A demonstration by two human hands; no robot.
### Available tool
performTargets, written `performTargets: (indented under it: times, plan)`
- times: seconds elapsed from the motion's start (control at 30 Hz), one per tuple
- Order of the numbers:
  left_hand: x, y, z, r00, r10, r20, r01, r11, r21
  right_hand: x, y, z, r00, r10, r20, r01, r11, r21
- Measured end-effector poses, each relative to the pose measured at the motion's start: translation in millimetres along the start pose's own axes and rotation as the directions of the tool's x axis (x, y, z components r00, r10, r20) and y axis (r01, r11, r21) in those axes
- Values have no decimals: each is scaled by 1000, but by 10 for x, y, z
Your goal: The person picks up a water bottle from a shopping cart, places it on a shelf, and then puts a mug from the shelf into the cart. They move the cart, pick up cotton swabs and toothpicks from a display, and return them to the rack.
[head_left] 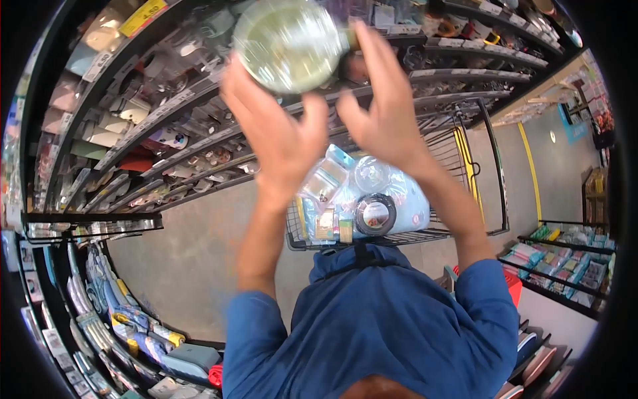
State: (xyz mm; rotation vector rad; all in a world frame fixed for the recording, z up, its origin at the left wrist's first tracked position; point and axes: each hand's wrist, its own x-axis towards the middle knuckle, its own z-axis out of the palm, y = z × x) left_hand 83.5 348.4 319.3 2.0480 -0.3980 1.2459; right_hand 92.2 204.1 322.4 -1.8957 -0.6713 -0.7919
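High in front of the shelves I hold a pale green mug (287,46), blurred by motion and seen from above with its round rim toward me. My left hand (276,126) is closed around its near left side, fingers along the outside and thumb below. A short handle sticks out on the mug's right. My right hand (382,110) is beside that handle, fingertips right at it, with the thumb and fingers spread apart. Below both hands stands a black wire shopping cart (488,166) holding a round black-rimmed item (375,214) and clear plastic packages (325,179).
Shelves (176,100) of cups, bowls and glassware with price tags curve across the front and left. Folded textiles (133,319) fill a rack at lower left. Packaged goods (565,259) lie on a low rack at right. A yellow line (530,166) crosses the grey floor (199,259).
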Motion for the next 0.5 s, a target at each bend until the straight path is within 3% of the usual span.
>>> performTargets:
  times: [0.07, 0.13, 0.2, 0.23, 0.33, 0.4, 0.43, 0.47, 0.5]
  plan:
    - [-657, 40, 171, 959, -177, 221, 180, 984, 9, -661, 326, -77, 965, 231, 126, -231, 973, -9]
    - [-1307, 78, 442, 853, -312, 418, 338, 941, 10, -1360, 720, -179, 880, 437, 188, -442, 897, -17]
    - [-1836, 131, 776, 734, -331, 593, 440, 897, -45, -1978, 1033, -329, 777, 612, 150, -604, 791, -99]
    - [-2018, 195, 913, 652, -346, 675, 496, 868, -34, -2213, 1142, -450, 749, 649, 132, -642, 760, -96]
    - [-2605, 283, 1448, 626, -329, 707, 536, 840, -82, -2909, 1596, -736, 686, 724, 63, -715, 688, -125]
    - [-2875, 286, 1805, 426, -313, 849, 636, 771, -35, -3318, 1912, -857, 654, 756, -2, -747, 645, -162]
    - [-3012, 277, 1943, 383, -300, 873, 632, 775, -11, -3489, 2064, -902, 601, 799, -20, -791, 591, -157]
    - [-2994, 303, 2013, 270, -286, 919, 700, 714, 17, -3555, 2158, -917, 547, 836, -37, -830, 537, -149]
    - [-2958, 333, 2119, 284, -273, 919, 692, 722, 1, -3583, 2290, -992, 559, 828, -51, -824, 547, -148]
